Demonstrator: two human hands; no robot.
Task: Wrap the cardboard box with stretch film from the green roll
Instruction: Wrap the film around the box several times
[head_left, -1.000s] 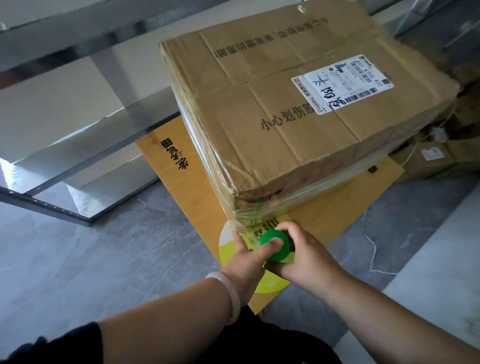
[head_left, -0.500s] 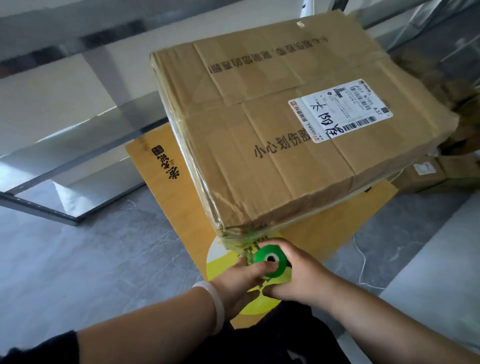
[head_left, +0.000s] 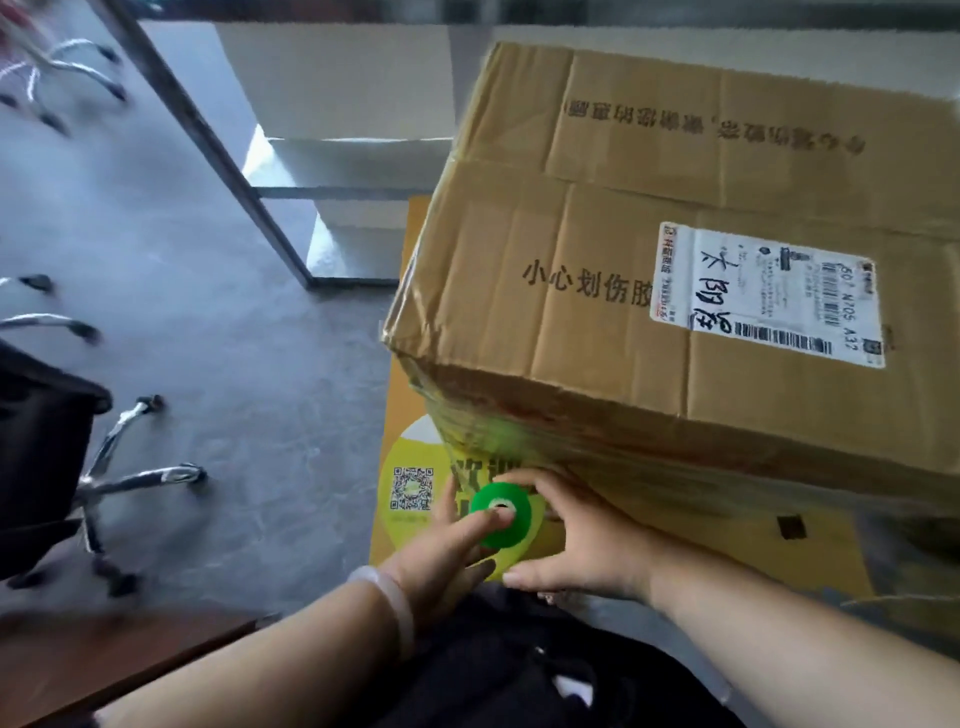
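Low at the box's near corner, the left hand (head_left: 447, 551) steadies the green roll (head_left: 501, 514), one finger laid across the roll's hollow core and the others curled beneath it. Just to the right, the right hand (head_left: 576, 545) cups the far side of the roll, fingers bent round it and the thumb stretched out along the bottom; both hands are closed on the roll, which sits between them. The roll lies just beside the lower front edge of the cardboard box (head_left: 649, 291), near its left corner, and a glossy band of film (head_left: 498, 431) already clings round the lower part of the box above the hands.

Judging by this, the wrapping is under way and the hands are carrying the roll round the corner for another turn. The next move seems to call for keeping the film taut while the roll passes along the front face, letting it spin on the finger in the core so it pays out evenly.

Beneath the box lies a flat yellow board (head_left: 410, 519) printed with a square code, resting on the grey floor (head_left: 234, 364). A white shipping label (head_left: 769, 291) sits on the box's top. Off to the left stands an office chair (head_left: 104, 467) with a chrome base.
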